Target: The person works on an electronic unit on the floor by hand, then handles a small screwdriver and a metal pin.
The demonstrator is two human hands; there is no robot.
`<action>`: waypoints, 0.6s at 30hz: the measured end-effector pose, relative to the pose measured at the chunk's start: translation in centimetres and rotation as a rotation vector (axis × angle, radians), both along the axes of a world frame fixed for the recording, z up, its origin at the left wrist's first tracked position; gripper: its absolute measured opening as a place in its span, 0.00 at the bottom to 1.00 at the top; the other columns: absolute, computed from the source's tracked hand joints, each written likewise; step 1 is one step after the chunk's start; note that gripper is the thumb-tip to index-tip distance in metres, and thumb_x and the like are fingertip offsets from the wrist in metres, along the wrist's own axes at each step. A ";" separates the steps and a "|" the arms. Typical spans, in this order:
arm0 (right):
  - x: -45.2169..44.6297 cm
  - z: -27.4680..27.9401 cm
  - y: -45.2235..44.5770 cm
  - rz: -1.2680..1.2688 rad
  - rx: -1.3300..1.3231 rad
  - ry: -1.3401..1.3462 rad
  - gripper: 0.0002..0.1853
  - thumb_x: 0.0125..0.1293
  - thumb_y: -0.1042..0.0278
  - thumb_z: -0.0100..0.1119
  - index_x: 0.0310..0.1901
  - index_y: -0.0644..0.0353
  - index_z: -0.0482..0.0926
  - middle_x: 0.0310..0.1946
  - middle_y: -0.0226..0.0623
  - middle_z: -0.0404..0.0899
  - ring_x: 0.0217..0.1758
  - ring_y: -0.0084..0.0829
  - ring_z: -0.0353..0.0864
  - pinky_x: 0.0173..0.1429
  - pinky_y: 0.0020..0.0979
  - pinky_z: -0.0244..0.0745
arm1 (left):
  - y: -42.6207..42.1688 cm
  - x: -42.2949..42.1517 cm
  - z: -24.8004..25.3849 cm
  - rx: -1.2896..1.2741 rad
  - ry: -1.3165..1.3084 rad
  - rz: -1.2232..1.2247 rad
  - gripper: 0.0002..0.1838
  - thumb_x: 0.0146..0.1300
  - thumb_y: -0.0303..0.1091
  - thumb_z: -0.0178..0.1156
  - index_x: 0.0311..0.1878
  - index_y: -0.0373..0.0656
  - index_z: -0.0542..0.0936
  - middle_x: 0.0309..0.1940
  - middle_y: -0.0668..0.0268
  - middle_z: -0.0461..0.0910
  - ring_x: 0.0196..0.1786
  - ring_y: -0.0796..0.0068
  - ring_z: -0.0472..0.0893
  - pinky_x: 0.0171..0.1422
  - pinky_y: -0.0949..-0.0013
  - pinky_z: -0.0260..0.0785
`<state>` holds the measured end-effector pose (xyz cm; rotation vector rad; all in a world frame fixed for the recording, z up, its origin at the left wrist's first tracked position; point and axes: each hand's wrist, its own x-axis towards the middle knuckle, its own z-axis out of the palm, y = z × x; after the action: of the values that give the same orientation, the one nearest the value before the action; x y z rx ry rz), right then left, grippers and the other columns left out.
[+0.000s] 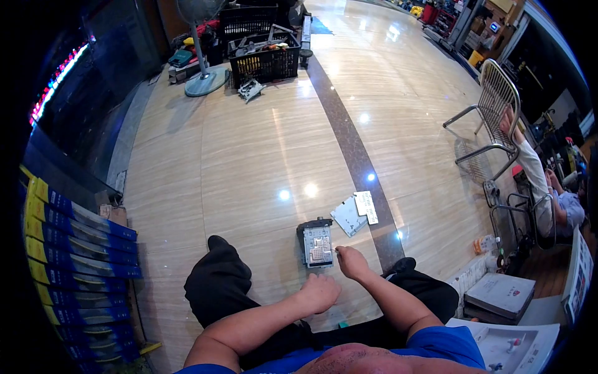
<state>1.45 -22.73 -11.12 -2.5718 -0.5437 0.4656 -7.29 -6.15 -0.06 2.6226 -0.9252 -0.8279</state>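
Observation:
A metal electronic unit (318, 245) with a black front part lies on the tiled floor between my knees. My left hand (321, 293) is just below its near edge, fingers curled, and what it holds, if anything, is hidden. At the unit's right side is my right hand (352, 262), its fingers pinched together by the edge; the thing between them is too small to name. A flat metal plate (349, 215) lies beyond the unit to the right, with a white labelled piece (366, 207) overlapping it.
Blue and yellow boxes (87, 249) are stacked at the left. A fan base (207, 82), a black crate (264, 64) and a metal bracket (251, 90) stand or lie ahead. At the right are a metal chair (498, 100), a seated person (565, 209) and thick books (500, 294).

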 end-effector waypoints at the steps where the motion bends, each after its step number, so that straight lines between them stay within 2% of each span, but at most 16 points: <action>1: 0.0 0.1 0.0 -0.009 0.001 -0.006 0.11 0.67 0.68 0.52 0.46 0.64 0.79 0.36 0.55 0.81 0.43 0.56 0.80 0.48 0.51 0.75 | 0.0 0.0 0.0 -0.002 0.003 0.004 0.20 0.63 0.48 0.62 0.50 0.43 0.79 0.45 0.55 0.79 0.49 0.55 0.80 0.48 0.51 0.73; 11: 0.1 -0.3 -0.2 0.001 -0.054 0.024 0.11 0.67 0.67 0.52 0.44 0.64 0.78 0.37 0.56 0.81 0.43 0.55 0.81 0.48 0.51 0.75 | 0.0 0.1 0.1 -0.001 0.013 0.002 0.20 0.63 0.48 0.63 0.50 0.43 0.79 0.46 0.55 0.79 0.50 0.54 0.80 0.49 0.51 0.73; 13: 0.0 -0.3 -0.2 0.017 -0.025 -0.027 0.09 0.67 0.67 0.51 0.40 0.62 0.77 0.33 0.54 0.81 0.40 0.54 0.82 0.46 0.52 0.77 | 0.0 0.1 0.2 0.005 0.012 0.004 0.20 0.63 0.48 0.63 0.50 0.43 0.79 0.46 0.55 0.79 0.50 0.54 0.80 0.49 0.52 0.73; 18: 0.1 -0.4 -0.2 0.006 0.002 -0.025 0.09 0.67 0.67 0.52 0.42 0.62 0.77 0.35 0.55 0.81 0.41 0.54 0.82 0.46 0.51 0.76 | 0.0 0.0 -0.2 0.005 -0.007 0.003 0.20 0.63 0.48 0.63 0.49 0.43 0.79 0.46 0.55 0.79 0.50 0.55 0.80 0.49 0.52 0.73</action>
<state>1.53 -22.90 -11.49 -2.5782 -0.5600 0.4357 -7.30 -6.16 -0.30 2.6318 -0.9214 -0.8217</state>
